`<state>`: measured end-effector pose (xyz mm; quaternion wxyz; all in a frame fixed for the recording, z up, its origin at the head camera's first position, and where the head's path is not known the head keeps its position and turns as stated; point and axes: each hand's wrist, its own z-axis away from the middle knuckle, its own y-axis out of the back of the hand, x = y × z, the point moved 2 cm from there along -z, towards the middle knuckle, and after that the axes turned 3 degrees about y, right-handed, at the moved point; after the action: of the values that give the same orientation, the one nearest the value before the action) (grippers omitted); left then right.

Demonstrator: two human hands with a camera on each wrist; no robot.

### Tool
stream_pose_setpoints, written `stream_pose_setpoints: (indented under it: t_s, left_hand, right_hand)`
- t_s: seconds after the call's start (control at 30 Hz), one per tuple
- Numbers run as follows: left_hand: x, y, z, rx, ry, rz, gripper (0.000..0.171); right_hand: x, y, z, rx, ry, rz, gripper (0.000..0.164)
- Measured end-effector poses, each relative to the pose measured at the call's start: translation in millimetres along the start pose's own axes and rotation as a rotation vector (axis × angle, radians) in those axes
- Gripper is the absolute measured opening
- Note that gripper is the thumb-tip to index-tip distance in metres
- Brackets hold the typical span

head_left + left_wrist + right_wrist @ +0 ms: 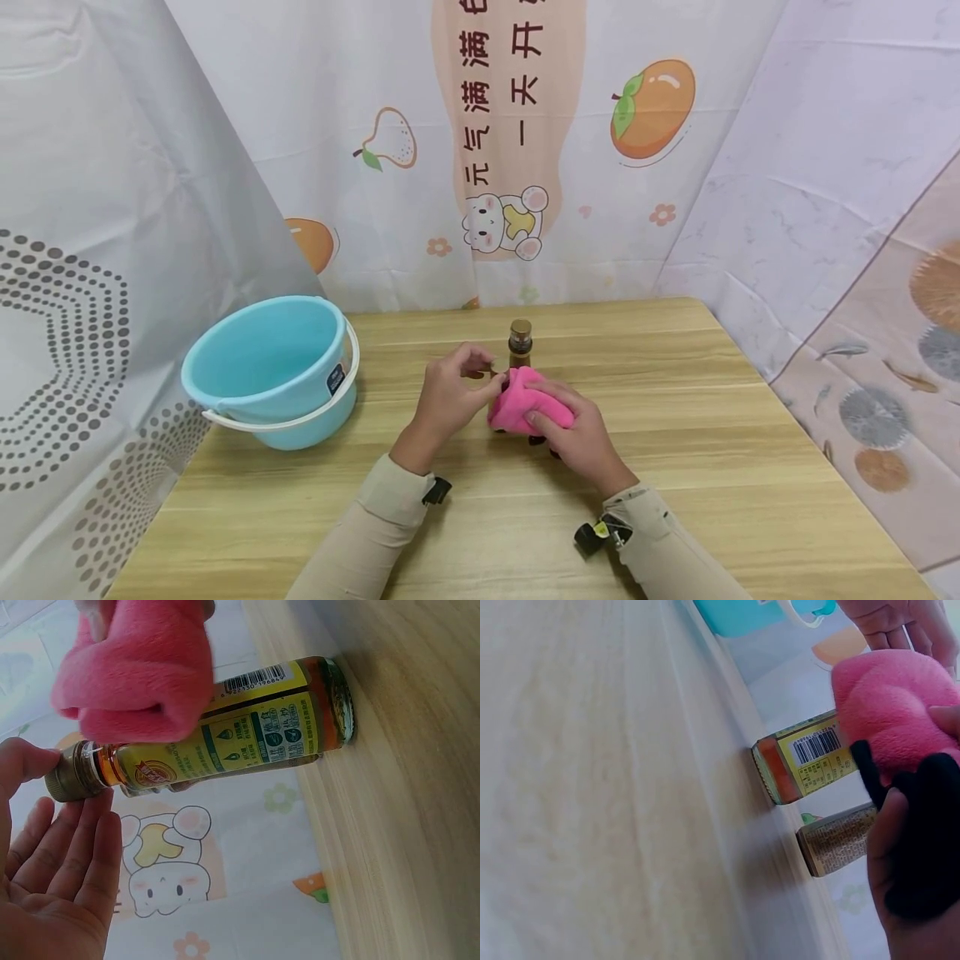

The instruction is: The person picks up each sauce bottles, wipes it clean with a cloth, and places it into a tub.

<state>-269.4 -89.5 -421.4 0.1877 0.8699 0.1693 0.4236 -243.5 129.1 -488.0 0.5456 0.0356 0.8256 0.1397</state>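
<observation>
A glass bottle with a yellow-and-green label stands upright on the table. My left hand has its thumb and fingertips on the bottle's bronze screw cap, pinching it from two sides, with the other fingers spread. In my right hand is a bunched pink plush cloth, held against the upper part of the bottle and hiding some of its label. A soft black thing lies along the right fingers below the cloth; I cannot tell what it is.
Just behind the hands stands a second bottle with a gold cap; its brown label shows in the right wrist view. To the left on the wooden table sits a light blue bucket with a white handle. A printed curtain hangs behind the table.
</observation>
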Motion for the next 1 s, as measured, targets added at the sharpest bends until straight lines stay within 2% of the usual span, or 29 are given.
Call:
stream_pose_setpoints:
  t_s: [0.47, 1.0]
  left_hand:
    - [-0.8, 0.3, 4.0, -0.012, 0.013, 0.006, 0.024]
    - [1.8, 0.9, -1.5, -0.010, -0.005, -0.006, 0.022]
  right_hand:
    - [8.0, -2.0, 2.5, -0.048, -0.115, 0.019, 0.038]
    - [10.1, 2.1, -0.8, -0.083, -0.199, 0.061, 0.041]
